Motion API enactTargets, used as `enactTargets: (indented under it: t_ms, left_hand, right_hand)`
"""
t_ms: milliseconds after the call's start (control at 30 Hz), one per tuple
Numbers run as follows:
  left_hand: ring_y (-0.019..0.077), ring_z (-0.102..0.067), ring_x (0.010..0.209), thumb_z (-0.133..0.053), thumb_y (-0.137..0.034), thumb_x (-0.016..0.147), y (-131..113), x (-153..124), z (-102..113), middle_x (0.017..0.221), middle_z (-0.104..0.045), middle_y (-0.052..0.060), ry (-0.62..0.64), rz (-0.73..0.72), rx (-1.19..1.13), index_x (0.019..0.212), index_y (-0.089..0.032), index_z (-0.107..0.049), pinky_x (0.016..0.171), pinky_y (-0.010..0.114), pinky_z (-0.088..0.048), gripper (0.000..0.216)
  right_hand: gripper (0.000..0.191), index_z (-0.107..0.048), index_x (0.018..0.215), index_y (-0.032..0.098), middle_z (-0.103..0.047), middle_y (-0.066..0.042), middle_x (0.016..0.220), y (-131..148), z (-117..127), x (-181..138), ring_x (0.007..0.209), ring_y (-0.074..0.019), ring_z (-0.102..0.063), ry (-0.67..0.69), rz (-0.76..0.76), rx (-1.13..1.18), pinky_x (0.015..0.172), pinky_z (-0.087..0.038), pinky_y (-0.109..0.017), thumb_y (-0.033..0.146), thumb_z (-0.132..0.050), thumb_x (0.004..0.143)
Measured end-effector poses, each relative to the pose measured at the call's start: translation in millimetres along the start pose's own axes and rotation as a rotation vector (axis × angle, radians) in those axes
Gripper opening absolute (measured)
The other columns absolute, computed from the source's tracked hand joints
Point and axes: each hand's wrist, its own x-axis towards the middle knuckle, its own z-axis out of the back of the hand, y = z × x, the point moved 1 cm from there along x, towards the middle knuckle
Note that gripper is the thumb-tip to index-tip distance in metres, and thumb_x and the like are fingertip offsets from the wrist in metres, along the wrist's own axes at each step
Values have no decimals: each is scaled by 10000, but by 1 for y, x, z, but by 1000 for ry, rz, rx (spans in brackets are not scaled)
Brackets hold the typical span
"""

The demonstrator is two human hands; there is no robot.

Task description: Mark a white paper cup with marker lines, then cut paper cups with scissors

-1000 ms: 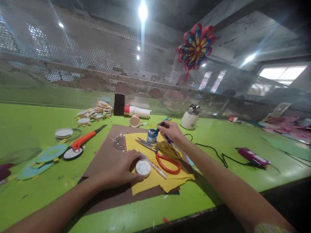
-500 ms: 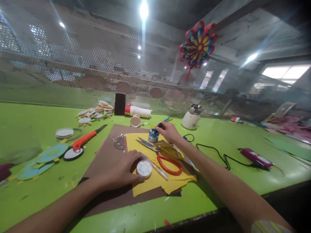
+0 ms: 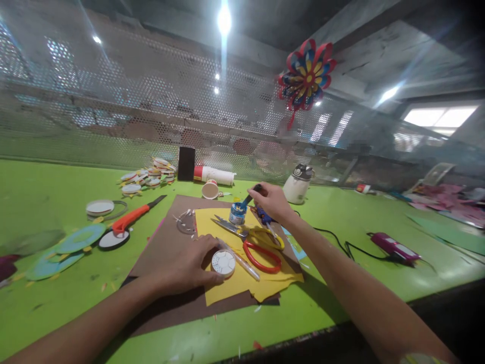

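1. With left hand (image 3: 189, 264) partly open and curled, holds a round white disc (image 3: 223, 263), marked with faint lines, over the yellow sheet (image 3: 227, 294) – thumb at the near edge, fingers by the far edge.
2. With right hand (image 3: 273, 201) nearly closed, pinches a dark-handled applicator (image 3: 250, 196), slanted down to the mouth of the small blue jar (image 3: 237, 214); cannot tell the depth of the tip.
3. Just beside the disc, has a clear pen-like tube (image 3: 248, 268); beyond it, scissors (image 3: 243, 234) with blades parted, near the jar.
4. Under all this, has a brown sheet (image 3: 162, 253) on the green desk (image 3: 182, 341).
5. Farther left, shows an orange-handled cutting tool (image 3: 131, 219) and blue-green discs (image 3: 81, 238).
6. Toward the back, shows a dark phone-like slab (image 3: 186, 163), a paper cup (image 3: 209, 190) on its side and a white jug (image 3: 296, 188).
7. At right – well apart – shows a magenta device (image 3: 394, 247) with a black cord.
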Motion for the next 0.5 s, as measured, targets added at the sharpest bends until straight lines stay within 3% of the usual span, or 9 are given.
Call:
enactTargets:
  t_ms: [233, 400, 500]
  left_hand:
    - [283, -579, 1052, -693, -446, 787, -5, 0, 3, 1166, -636, 88, 28, 24, 44, 1150, -194, -608, 928, 421, -461, 449]
    - [286, -577, 1090, -730, -424, 750, 1, 1, 2, 1184, -640, 89, -1, 6, 35, 1152, -201, -604, 956, 419, -460, 477]
    - [278, -573, 1100, -717, -450, 773, 3, 1, 0, 1200, -632, 82, -5, -14, 33, 1187, -212, -594, 963, 409, -456, 493]
  right_hand:
    - [475, -527, 682, 211, -519, 67, 501, 4, 29, -16, 431, -86, -454, -269, -126, 440, 436, -405, -230, 649, -703, 732]
    - [500, -522, 685, 212, -480, 85, 485, 13, 30, -39, 428, -77, -440, -218, -295, 718, 412, -412, -204, 615, -811, 626]
    - [462, -516, 667, 211, -475, 81, 473, 20, 25, -50, 420, -72, -419, -140, -376, 825, 405, -405, -195, 541, -838, 645]
